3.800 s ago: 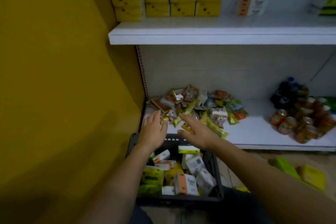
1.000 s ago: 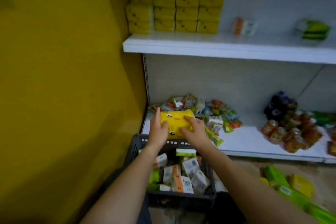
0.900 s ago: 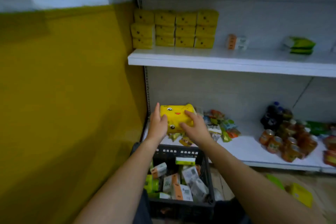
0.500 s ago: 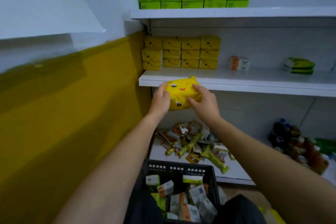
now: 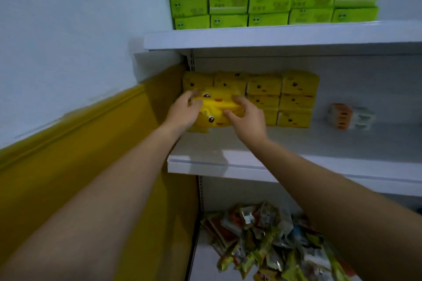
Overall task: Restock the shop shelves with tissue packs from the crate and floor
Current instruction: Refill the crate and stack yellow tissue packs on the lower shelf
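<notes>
White metal middle shelf (image 5: 319,143) carries a stacked block of yellow plastic-wrapped tissue packs (image 5: 294,98) at its back left corner. Above it, an upper white shelf (image 5: 274,36) holds rows of lime-green tissue packs (image 5: 269,0). A loose heap of coloured foil snack packets (image 5: 262,235) lies on the bottom shelf.

A soft bright-yellow tissue pack with cartoon faces (image 5: 217,107) is at the middle shelf's left end, against the front of the yellow block; whether its underside rests on the shelf cannot be told. The left hand (image 5: 182,114) grips its left end and the right hand (image 5: 247,118) its right side, the fingers of both curled and clamped on the wrapper. Small orange-and-white packs (image 5: 349,116) stand well apart from the block, toward the shelf's back right.
</notes>
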